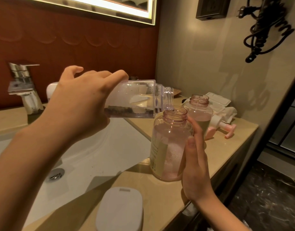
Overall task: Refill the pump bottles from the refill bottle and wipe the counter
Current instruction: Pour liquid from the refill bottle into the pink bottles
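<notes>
While the left hand (80, 104) wraps its grip around a clear refill bottle (135, 99) tipped on its side, the bottle's neck sits right over the open mouth of a pink pump bottle (168, 147). That bottle stands on the beige counter (226, 147) by the sink (93, 147), with the right hand (196, 164) curled against its side. A second open pink bottle (199, 110) stands just behind, and detached pump heads (225, 129) lie beside it.

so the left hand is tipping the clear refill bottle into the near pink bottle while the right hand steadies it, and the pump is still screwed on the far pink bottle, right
Not quite. In the head view the far pink bottle has an open neck; a pump lies on the counter beside it. The rest holds: left hand tips the refill bottle, right hand steadies the near pink bottle.
</notes>
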